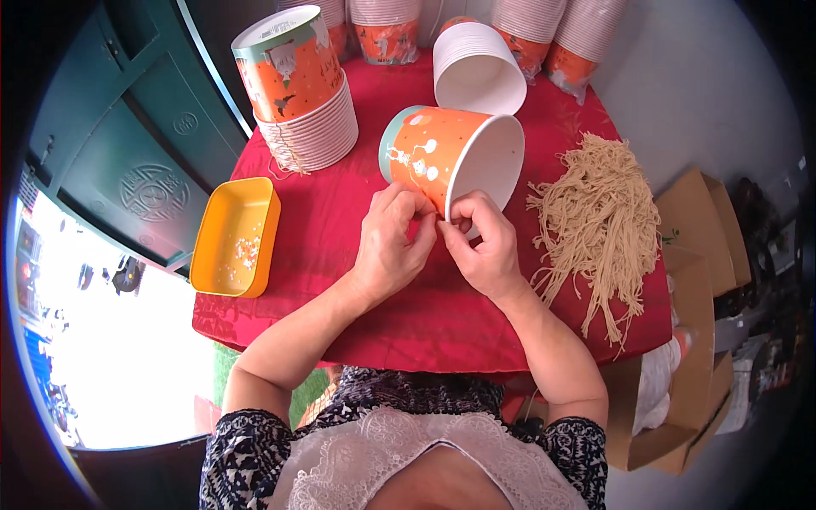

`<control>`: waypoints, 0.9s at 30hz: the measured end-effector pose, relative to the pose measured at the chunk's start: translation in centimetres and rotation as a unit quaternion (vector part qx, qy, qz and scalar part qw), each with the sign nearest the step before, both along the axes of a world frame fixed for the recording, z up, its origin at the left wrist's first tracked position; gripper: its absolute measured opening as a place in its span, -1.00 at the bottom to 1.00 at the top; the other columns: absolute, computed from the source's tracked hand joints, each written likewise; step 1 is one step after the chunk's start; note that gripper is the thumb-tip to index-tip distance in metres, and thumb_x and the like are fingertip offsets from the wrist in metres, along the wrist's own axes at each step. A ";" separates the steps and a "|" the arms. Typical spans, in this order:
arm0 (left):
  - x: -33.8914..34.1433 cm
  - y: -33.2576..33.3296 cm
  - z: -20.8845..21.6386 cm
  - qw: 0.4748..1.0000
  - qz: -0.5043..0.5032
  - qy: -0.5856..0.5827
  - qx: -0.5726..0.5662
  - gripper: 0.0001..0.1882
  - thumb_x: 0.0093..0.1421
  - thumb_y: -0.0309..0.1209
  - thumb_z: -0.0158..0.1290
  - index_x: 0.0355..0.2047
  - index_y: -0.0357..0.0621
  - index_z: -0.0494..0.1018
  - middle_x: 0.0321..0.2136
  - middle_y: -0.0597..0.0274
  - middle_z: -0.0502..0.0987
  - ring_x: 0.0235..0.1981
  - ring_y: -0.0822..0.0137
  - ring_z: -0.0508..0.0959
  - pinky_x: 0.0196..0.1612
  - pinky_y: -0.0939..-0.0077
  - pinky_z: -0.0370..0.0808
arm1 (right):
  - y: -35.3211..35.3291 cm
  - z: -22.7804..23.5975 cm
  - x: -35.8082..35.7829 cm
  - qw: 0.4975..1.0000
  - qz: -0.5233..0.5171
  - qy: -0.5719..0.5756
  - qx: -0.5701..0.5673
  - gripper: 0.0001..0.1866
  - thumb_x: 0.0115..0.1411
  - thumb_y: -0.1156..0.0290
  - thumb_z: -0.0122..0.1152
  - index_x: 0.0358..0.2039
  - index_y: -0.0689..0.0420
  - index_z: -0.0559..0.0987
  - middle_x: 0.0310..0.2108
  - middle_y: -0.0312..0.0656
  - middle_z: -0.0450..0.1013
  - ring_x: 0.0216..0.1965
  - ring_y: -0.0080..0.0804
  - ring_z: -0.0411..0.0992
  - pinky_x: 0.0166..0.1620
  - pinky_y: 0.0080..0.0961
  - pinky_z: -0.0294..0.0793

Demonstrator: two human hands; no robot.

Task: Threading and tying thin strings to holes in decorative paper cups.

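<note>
An orange paper bucket (421, 149) with a green base band and white figures lies tilted on its side on the table, its white mouth toward the right. At the near edge of its rim, my left hand (393, 242) is closed in a pinch against the printed wall. My right hand (486, 246) pinches at the same spot, thumb and forefinger bent, its other fingers curled by the mouth. The fingertips of both hands almost meet. Whatever is between them is too small to make out. Right of my right hand lies a heap of tan strings (595, 221).
A red cloth (331, 246) covers the table. A stack of paper buckets (306, 119) stands upside down at the back left, above a yellow tray (269, 242) holding small white bits. Another white bucket (480, 68) and wrapped stacks (387, 30) are behind. Cardboard boxes (693, 323) stand right.
</note>
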State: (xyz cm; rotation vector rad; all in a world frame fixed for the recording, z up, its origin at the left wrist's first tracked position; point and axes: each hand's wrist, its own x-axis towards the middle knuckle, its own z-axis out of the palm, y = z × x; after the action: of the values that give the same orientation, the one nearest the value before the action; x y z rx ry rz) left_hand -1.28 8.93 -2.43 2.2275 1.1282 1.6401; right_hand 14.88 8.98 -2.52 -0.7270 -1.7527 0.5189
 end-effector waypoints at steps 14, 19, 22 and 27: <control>-18.9 -5.4 5.0 0.924 0.344 0.149 -0.076 -0.96 0.08 -0.61 0.03 -0.42 -0.33 0.43 -0.46 -0.02 0.48 -0.41 0.03 0.56 -0.30 0.32 0.47 | -0.6 3.2 1.5 0.915 -0.157 -0.191 0.318 -0.83 -0.02 0.50 0.24 -0.34 0.11 0.59 -0.31 -0.28 0.44 -0.23 -0.28 0.42 -0.10 -0.31 0.36; -23.6 -6.0 2.4 0.872 0.400 0.207 -0.191 -0.88 0.10 -0.50 0.07 -0.44 -0.35 0.46 -0.52 -0.11 0.53 -0.45 -0.05 0.57 -0.33 0.16 0.47 | -1.1 3.5 1.2 0.928 -0.114 -0.175 0.310 -0.73 -0.06 0.59 0.31 -0.27 0.15 0.60 -0.24 -0.22 0.43 -0.16 -0.23 0.40 -0.11 -0.32 0.45; -23.8 -5.5 1.7 0.848 0.386 0.254 -0.258 -0.86 0.09 -0.48 0.08 -0.45 -0.37 0.45 -0.52 -0.12 0.53 -0.45 -0.08 0.57 -0.32 0.14 0.47 | -1.8 4.5 2.3 0.937 -0.122 -0.152 0.291 -0.70 -0.08 0.61 0.36 -0.25 0.18 0.60 -0.22 -0.18 0.42 -0.16 -0.20 0.40 -0.13 -0.31 0.46; -23.4 -5.7 1.8 0.900 0.346 0.194 -0.180 -0.74 0.13 -0.60 -0.06 -0.18 -0.32 0.51 -0.35 -0.09 0.58 -0.29 -0.04 0.60 -0.15 0.20 0.51 | -4.3 6.4 7.9 0.940 -0.174 -0.179 0.231 -0.68 -0.05 0.74 0.30 -0.23 0.24 0.60 -0.20 -0.13 0.43 -0.22 -0.23 0.42 -0.22 -0.37 0.48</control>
State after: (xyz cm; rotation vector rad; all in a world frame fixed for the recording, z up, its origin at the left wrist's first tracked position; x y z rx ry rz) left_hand -24.66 3.18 -0.61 2.0613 2.3179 1.0051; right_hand 22.78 4.72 3.92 -0.7979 -1.9223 -0.2809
